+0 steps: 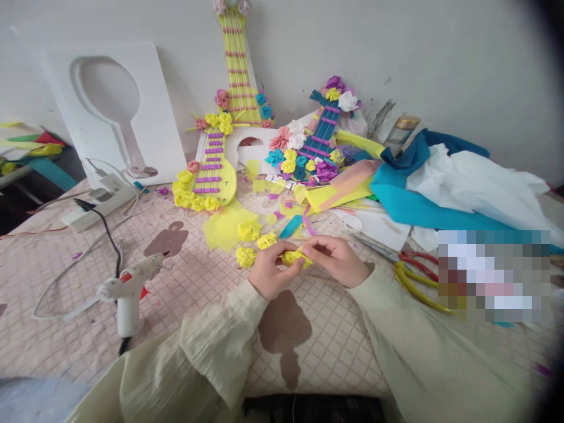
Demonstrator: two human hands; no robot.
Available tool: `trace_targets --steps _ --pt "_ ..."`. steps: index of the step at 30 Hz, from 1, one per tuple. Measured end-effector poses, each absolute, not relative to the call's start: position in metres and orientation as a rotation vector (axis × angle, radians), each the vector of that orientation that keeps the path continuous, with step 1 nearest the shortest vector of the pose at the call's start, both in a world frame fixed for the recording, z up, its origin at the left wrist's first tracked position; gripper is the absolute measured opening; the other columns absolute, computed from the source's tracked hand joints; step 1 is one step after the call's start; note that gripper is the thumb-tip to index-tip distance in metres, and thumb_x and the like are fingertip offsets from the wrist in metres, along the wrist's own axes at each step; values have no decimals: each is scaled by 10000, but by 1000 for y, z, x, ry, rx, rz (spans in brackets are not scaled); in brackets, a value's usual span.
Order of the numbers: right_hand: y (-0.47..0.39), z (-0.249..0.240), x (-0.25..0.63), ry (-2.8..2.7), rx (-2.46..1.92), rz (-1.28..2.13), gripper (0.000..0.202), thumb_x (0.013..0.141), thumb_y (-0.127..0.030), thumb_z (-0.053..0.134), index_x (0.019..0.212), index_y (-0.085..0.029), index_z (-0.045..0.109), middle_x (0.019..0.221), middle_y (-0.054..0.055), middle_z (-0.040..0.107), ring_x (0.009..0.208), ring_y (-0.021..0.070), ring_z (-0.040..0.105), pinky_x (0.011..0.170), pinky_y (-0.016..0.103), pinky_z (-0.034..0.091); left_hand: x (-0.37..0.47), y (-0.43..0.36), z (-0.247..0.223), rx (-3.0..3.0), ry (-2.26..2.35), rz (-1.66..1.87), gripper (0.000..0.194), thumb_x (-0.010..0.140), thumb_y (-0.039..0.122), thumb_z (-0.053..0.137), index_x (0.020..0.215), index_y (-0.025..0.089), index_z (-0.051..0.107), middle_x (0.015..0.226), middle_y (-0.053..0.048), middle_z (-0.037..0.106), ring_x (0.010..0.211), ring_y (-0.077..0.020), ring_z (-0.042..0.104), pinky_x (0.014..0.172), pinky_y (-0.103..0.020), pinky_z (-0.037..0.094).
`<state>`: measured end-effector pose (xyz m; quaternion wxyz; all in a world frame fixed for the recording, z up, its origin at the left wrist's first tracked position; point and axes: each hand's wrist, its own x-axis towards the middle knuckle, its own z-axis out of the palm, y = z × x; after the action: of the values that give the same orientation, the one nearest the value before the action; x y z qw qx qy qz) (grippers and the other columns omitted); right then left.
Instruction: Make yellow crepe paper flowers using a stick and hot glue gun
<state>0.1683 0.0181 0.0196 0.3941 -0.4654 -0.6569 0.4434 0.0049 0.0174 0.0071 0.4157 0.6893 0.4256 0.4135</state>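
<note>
Between my two hands is a yellow paper flower (294, 257), low over the table's middle. My left hand (274, 269) pinches its left side between thumb and fingers. The fingertips of my right hand (333, 258) press on its right edge; part of the flower is hidden behind the fingers. Beside my left hand lie several finished-looking yellow paper flowers (245, 256). Behind them a stack of thin yellow paper squares (227, 226) is spread out, with a teal paper strip (291, 226) to its right.
A white glue gun (128, 294) stands at left, near a power strip (99, 205) with cables. Flower-decorated paper guitars (214, 170) lean at the back. Scissors (414, 264) lie at right, before teal and white cloth-like sheets (440, 194). A white cut-out board (152, 117) stands back left.
</note>
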Motion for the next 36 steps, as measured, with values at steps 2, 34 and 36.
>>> trace_targets --steps 2,34,36 --pt "17 20 168 -1668 -1182 1124 227 757 -397 574 763 -177 626 768 28 653 749 164 589 708 289 466 5 17 7 1696 1022 1035 145 697 274 608 767 156 563 711 -25 589 643 -138 539 581 -240 438" --pt "20 22 182 -1690 -1011 1412 235 774 -393 546 843 -169 559 815 25 571 761 138 536 696 272 439 7 17 6 933 711 826 308 587 251 755 792 138 554 710 10 620 635 -106 604 601 -227 452" --pt "20 23 183 -1690 -1014 1430 264 768 -424 548 826 -166 556 784 19 557 733 133 521 680 269 429 6 17 5 935 700 817 315 584 255 758 789 141 547 714 7 620 645 -118 612 614 -242 455"
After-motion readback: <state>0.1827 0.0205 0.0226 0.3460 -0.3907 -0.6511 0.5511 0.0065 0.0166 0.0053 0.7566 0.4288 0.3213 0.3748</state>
